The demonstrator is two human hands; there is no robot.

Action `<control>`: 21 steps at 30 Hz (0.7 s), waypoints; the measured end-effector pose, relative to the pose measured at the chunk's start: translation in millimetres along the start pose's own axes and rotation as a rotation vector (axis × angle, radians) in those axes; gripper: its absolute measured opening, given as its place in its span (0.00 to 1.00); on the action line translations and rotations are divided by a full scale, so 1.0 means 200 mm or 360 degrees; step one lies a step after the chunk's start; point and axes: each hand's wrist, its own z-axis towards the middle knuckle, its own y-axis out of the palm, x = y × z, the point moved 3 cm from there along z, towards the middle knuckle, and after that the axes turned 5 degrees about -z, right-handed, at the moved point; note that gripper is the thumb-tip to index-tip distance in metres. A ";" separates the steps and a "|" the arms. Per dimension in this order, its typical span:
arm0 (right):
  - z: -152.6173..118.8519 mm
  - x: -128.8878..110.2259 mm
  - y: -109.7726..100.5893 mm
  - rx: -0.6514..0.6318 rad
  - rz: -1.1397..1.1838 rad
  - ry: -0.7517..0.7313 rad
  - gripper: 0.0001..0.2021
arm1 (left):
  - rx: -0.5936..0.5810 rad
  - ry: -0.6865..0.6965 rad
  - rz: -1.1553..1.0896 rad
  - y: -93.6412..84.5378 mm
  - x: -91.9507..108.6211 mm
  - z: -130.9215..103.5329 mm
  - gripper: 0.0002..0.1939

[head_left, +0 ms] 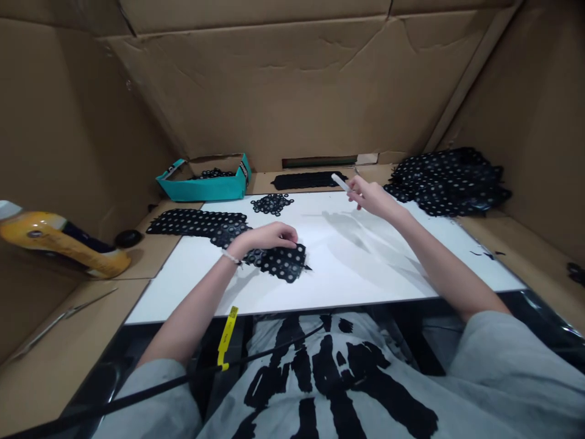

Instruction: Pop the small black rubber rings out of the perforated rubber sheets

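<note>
Sheet, black and dotted with pale spots point(283, 266): lies left of centre on the white board point(356, 268), its long axis slanting from the board's far left corner toward mid-board. Whether it is one piece with the dotted strip point(183, 222) overhanging the left edge: cannot tell.

Left hand point(269, 236): over the sheet's right end, finger and thumb closed on its far edge; grip partly hidden by the hand itself. Nearer hand to the sheet.

Right hand point(371, 196): raised over the far right part of the board, fingers closed around a slim white tool point(340, 182), tip angled left and away from the body. Sheet lies to its left and nearer the body; tool and sheet well apart.

Surroundings: small pile of black rings point(271, 204) by the far edge, left of centre; teal box point(205, 188) beyond the far left corner; dark dotted heap point(448, 180) across the far right corner.
</note>
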 end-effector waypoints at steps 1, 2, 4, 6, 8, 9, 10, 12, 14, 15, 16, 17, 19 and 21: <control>-0.02 -0.03 -0.03 0.0081 0.0141 -0.0057 0.14 | -0.0028 0.0046 -0.0016 0.06 0.02 0.07 0.12; -0.04 -0.07 -0.06 0.0170 0.0236 -0.0130 0.17 | -0.0020 0.0069 -0.0025 0.11 0.03 0.13 0.11; -0.07 -0.14 -0.08 0.0302 0.0416 -0.0269 0.19 | 0.0155 0.0071 -0.0053 0.18 0.04 0.24 0.10; -0.10 -0.18 -0.07 0.0378 0.0668 -0.0286 0.24 | 0.0466 0.0020 -0.0062 0.20 0.03 0.33 0.09; -0.11 -0.19 -0.02 0.0316 0.1060 -0.0214 0.29 | 0.0742 -0.0066 -0.0070 0.21 0.01 0.38 0.08; -0.12 -0.18 0.02 0.0216 0.1219 -0.0153 0.32 | 0.0813 -0.0110 -0.0098 0.21 0.00 0.40 0.09; -0.12 -0.18 0.06 0.0105 0.1327 -0.0090 0.34 | 0.0844 -0.0152 -0.0148 0.22 -0.01 0.42 0.10; -0.13 -0.17 0.12 -0.0089 0.1430 0.0035 0.34 | 0.0843 -0.0205 -0.0281 0.23 -0.04 0.44 0.12; -0.15 -0.17 0.17 -0.0213 0.1450 0.0131 0.28 | 0.0842 -0.0201 -0.0386 0.24 -0.07 0.45 0.15; -0.16 -0.17 0.19 -0.0257 0.1445 0.0155 0.24 | 0.0849 -0.0184 -0.0422 0.24 -0.08 0.45 0.16; -0.17 -0.18 0.20 -0.0285 0.1434 0.0166 0.20 | 0.0855 -0.0161 -0.0457 0.24 -0.09 0.45 0.17; -0.17 -0.19 0.21 -0.0300 0.1423 0.0171 0.17 | 0.0856 -0.0136 -0.0499 0.24 -0.10 0.45 0.17; -0.18 -0.20 0.22 -0.0286 0.1414 0.0203 0.14 | 0.0849 -0.0105 -0.0600 0.23 -0.11 0.45 0.19; -0.19 -0.20 0.22 -0.0265 0.1426 0.0262 0.12 | 0.0845 -0.0089 -0.0697 0.23 -0.11 0.44 0.21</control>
